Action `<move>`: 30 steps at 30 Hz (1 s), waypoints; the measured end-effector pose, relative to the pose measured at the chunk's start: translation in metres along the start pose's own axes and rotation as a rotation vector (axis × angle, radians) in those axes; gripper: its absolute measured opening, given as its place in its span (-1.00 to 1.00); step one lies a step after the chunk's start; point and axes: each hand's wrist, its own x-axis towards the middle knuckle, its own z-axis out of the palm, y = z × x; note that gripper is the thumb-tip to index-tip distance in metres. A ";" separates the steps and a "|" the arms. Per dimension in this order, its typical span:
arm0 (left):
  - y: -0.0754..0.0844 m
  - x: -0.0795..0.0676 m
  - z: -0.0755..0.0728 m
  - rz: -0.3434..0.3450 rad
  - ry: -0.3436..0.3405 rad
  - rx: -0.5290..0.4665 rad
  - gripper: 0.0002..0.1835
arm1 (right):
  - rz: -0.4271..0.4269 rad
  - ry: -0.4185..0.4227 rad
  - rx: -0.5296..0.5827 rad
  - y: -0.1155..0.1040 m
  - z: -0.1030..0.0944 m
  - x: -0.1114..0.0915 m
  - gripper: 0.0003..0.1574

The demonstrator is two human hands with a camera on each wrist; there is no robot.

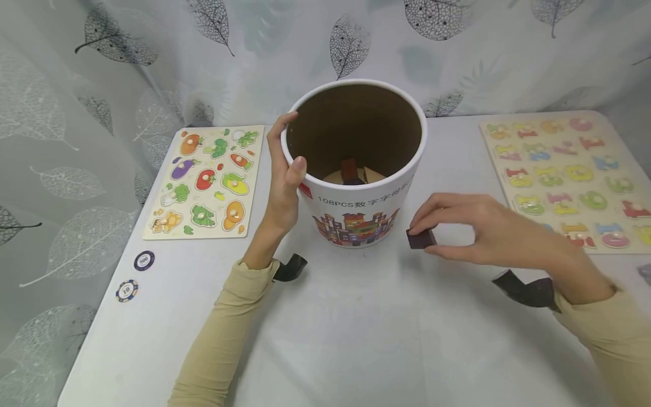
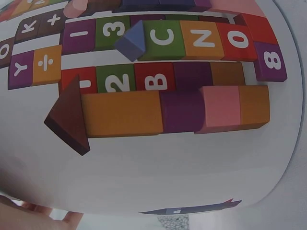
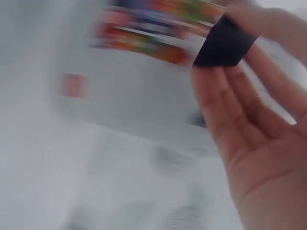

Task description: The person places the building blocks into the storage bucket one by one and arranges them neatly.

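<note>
A white bucket [image 1: 356,195] with printed blocks on its side stands upright at the middle of the table. My left hand [image 1: 285,178] grips its rim on the left, thumb at the front edge; only part of that hand [image 2: 33,215] shows in the left wrist view. Several blocks [image 1: 349,169] lie on the bucket's bottom, partly hidden by the rim. To the right of the bucket, my right hand [image 1: 463,229] pinches a small dark block [image 1: 420,238] between thumb and fingers. The same dark block [image 3: 224,44] appears in the right wrist view, against a blurred background.
A vegetable puzzle board [image 1: 203,183] lies at the left, with two poker chips, a dark one [image 1: 144,260] and a blue-and-yellow one [image 1: 126,290], in front. A pale number-and-letter puzzle board [image 1: 564,150] lies at the right. A leaf-patterned curtain [image 1: 285,62] hangs behind the table.
</note>
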 end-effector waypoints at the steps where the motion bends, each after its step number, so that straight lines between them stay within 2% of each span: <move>1: 0.000 0.000 0.000 0.001 -0.001 -0.002 0.11 | -0.051 0.029 0.042 -0.005 -0.010 0.005 -0.42; 4: 0.000 0.000 0.000 0.004 -0.006 -0.008 0.10 | -0.181 0.128 0.120 -0.018 -0.035 0.023 -0.50; 7: -0.001 0.000 -0.001 0.006 -0.005 -0.010 0.09 | -0.250 0.255 0.085 -0.027 -0.050 0.046 -0.60; 9: -0.002 0.000 -0.001 0.006 -0.005 -0.009 0.09 | -0.244 0.328 0.033 -0.031 -0.055 0.061 -0.61; 11: -0.002 -0.001 -0.001 0.003 -0.006 -0.008 0.10 | -0.196 0.379 0.028 -0.032 -0.056 0.074 -0.58; 13: -0.002 -0.001 0.000 0.000 -0.006 -0.006 0.11 | -0.167 0.416 0.093 -0.029 -0.054 0.085 -0.57; 16: -0.003 -0.002 0.001 -0.003 -0.005 0.001 0.12 | -0.130 0.445 0.220 -0.023 -0.049 0.095 -0.54; 19: -0.003 -0.001 0.001 -0.003 -0.003 0.012 0.12 | -0.126 0.453 0.289 -0.016 -0.046 0.100 -0.54; 26: -0.003 -0.001 0.001 0.003 -0.006 0.006 0.12 | -0.100 0.443 0.298 -0.010 -0.043 0.104 -0.54; 30: -0.003 -0.001 0.000 0.000 0.002 0.011 0.12 | -0.098 0.426 0.244 -0.011 -0.043 0.105 -0.52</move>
